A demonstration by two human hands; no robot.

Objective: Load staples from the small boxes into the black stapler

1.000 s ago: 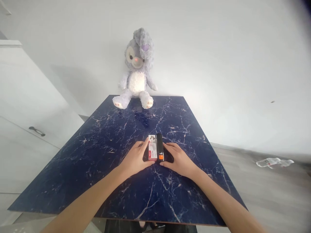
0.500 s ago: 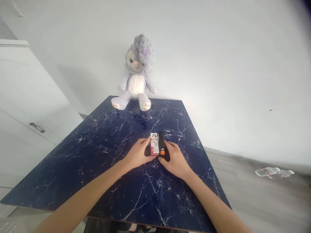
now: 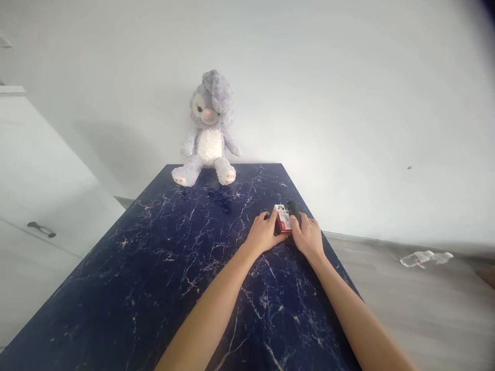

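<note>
A small red-and-white box [image 3: 284,221] sits near the right edge of the blue marbled table [image 3: 154,268], a little askew. My left hand [image 3: 265,233] grips its left side, thumb along the near face and fingers beyond. Right beside the box is a black elongated object [image 3: 294,208], whose exact kind I cannot make out. My right hand [image 3: 309,234] is closed over that object from the right, covering its near part. The two hands almost meet at the front of the box.
A plush rabbit [image 3: 210,144] in pale lilac sits at the table's far edge against the wall. White cabinets [image 3: 34,175] with a dark handle [image 3: 41,230] stand at left. Clear plastic bottles [image 3: 425,258] lie on the floor at right.
Both hands have moved right and slightly away from me, taking the box and black object along. My right hand now covers the orange part. The camera view has shifted too.
</note>
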